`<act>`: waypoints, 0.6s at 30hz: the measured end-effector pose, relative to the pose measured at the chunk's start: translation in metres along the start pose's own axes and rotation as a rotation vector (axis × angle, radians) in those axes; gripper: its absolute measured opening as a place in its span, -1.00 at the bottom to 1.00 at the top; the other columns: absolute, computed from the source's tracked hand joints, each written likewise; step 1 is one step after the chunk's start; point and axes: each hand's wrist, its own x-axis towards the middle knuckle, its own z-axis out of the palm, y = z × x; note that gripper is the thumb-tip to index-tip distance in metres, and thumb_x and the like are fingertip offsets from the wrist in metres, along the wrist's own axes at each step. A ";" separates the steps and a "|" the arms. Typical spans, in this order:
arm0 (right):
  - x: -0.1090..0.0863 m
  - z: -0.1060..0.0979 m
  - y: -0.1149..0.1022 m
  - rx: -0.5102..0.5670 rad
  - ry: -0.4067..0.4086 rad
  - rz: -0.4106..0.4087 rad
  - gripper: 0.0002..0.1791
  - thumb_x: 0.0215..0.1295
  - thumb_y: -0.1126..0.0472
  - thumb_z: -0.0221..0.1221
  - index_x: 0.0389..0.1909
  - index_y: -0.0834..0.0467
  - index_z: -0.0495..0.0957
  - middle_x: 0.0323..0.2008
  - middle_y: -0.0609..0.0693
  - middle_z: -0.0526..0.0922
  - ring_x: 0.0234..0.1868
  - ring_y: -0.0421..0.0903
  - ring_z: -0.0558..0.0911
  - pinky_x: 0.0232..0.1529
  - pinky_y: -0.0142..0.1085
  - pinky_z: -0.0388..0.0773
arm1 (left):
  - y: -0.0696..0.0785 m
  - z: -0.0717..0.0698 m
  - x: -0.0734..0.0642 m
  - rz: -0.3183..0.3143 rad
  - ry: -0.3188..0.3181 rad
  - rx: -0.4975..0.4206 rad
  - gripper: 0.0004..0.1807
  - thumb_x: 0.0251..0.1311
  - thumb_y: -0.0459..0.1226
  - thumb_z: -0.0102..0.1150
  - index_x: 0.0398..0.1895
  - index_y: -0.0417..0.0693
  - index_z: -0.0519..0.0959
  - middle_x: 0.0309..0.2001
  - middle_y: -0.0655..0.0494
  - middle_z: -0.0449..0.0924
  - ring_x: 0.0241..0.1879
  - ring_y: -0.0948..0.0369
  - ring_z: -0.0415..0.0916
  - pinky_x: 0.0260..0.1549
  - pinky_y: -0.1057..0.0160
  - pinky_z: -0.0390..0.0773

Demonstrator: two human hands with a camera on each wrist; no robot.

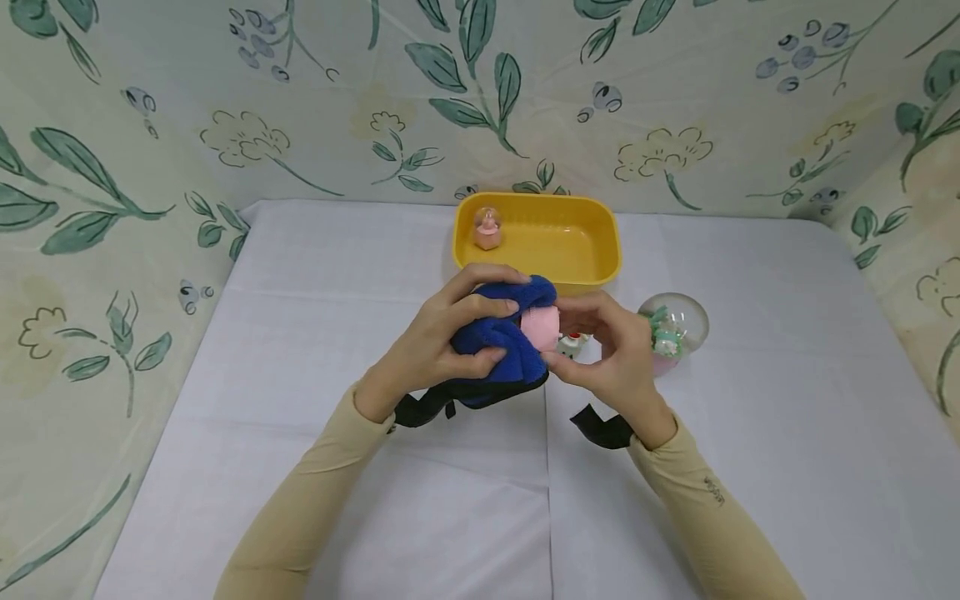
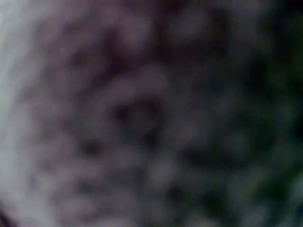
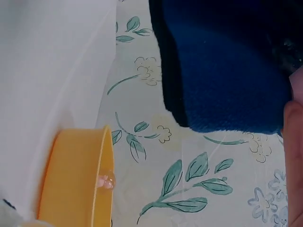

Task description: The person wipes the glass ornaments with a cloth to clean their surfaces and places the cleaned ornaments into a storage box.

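Far left: patterned hanging (image 1: pixel 112 192), cream with green leaves and pale flowers, beside the white-covered table (image 1: pixel 247 350); it runs on along the back and round to the right.

Left sleeve (image 1: pixel 300 492), tan, with a black strap (image 1: pixel 423 408) by the wrist. Left hand (image 1: pixel 423 337): fingers bent over a blue cloth (image 1: pixel 487 337), thumb along its lower part; grip narrow, filled with bunched fabric. The left wrist view gives me a dark blur only, nothing readable.

Cloth: plush, dark along its edge, folded about the left part of a pink piece (image 1: pixel 540 327). How much of the piece lies inside the folds, I cannot tell. Both are in the hands at mid-table, just on the near side of a yellow tray (image 1: pixel 570 282). In the tray's left end stands a small globe (image 1: pixel 487 228) with a clear dome and pink base, upright.

Right of the pink piece, partly hidden behind the fingers: a small white object (image 1: pixel 572 344) with a touch of red; kind not clear.

Right hand (image 1: pixel 618 354): thumb and fingers pinch the exposed end of the pink piece, the gap between them narrow. Second black strap (image 1: pixel 603 429) near this wrist, then the right sleeve (image 1: pixel 712 500), also tan.

Just beyond the right hand: larger clear globe (image 1: pixel 686 321), green-and-white figure inside, pinkish base partly covered by the hand.
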 end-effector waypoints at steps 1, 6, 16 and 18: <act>0.000 0.000 -0.001 0.020 0.004 0.039 -0.35 0.11 -0.02 0.34 -0.18 0.55 0.45 -0.24 -0.04 0.67 -0.29 -0.24 0.65 -0.29 -0.46 0.59 | 0.000 0.000 0.000 0.005 -0.007 0.005 -0.63 0.33 -0.01 0.03 -0.01 -0.08 0.42 0.12 -0.27 0.34 0.12 -0.10 0.32 0.14 0.01 0.38; -0.001 -0.001 -0.004 0.098 0.036 0.238 -0.35 0.07 -0.04 0.38 -0.19 0.52 0.48 -0.35 -0.06 0.65 -0.41 -0.23 0.62 -0.37 -0.47 0.60 | 0.000 0.001 -0.001 0.016 -0.046 0.016 -0.66 0.34 -0.06 0.04 0.00 -0.09 0.42 0.14 -0.26 0.32 0.14 -0.09 0.31 0.16 0.03 0.37; -0.003 0.000 -0.009 0.141 0.042 0.399 -0.49 0.18 0.07 0.32 -0.22 0.50 0.48 -0.51 0.07 0.58 -0.60 -0.17 0.62 -0.54 -0.40 0.59 | -0.002 0.005 -0.004 -0.005 -0.028 0.031 -0.67 0.34 -0.06 0.03 -0.04 -0.12 0.42 0.12 -0.25 0.33 0.14 -0.08 0.31 0.16 0.04 0.38; -0.003 0.000 -0.008 0.049 0.023 0.340 -0.41 0.21 -0.04 0.27 -0.15 0.49 0.48 -0.47 0.06 0.59 -0.53 -0.21 0.62 -0.47 -0.43 0.60 | -0.002 0.005 -0.004 -0.015 -0.009 0.028 -0.63 0.36 -0.02 -0.02 -0.04 -0.13 0.42 0.12 -0.25 0.33 0.14 -0.08 0.31 0.15 0.04 0.39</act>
